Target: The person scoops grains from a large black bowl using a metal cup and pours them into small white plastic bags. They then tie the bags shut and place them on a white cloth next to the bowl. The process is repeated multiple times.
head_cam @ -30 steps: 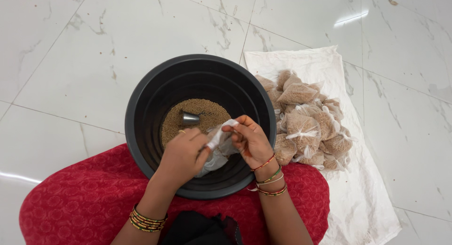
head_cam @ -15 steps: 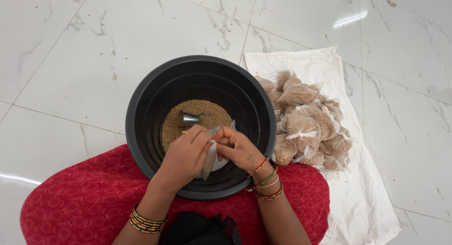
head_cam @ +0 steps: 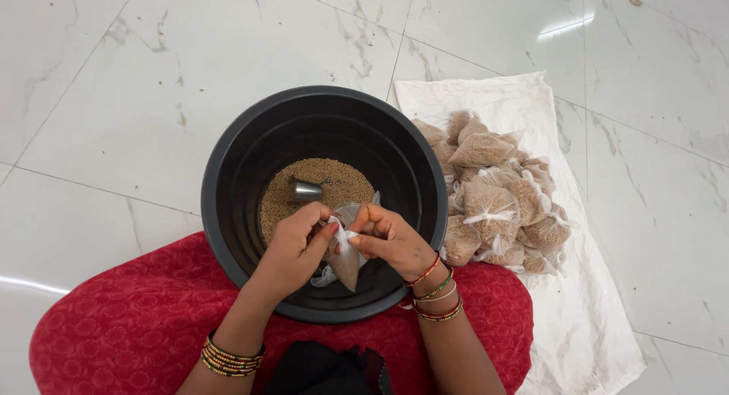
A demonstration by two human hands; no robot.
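Fingers (head_cam: 334, 232) of the left hand (head_cam: 292, 251) and right hand (head_cam: 391, 239) pinch shut on the neck of a small filled bag (head_cam: 345, 262) over the black tub (head_cam: 228, 213); hold it upright, tightly gathered; tied bags (head_cam: 493, 205) lie on the cloth (head_cam: 592, 319).

Small bag's (head_cam: 345, 262) tied neck behind fingers (head_cam: 323, 235); forearms cropped below.

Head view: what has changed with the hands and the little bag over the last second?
Both hands, left and right, drew together and pinched the small plastic bag at its neck; it now hangs filled below them. The black tub, metal cup and tied bags have not moved.
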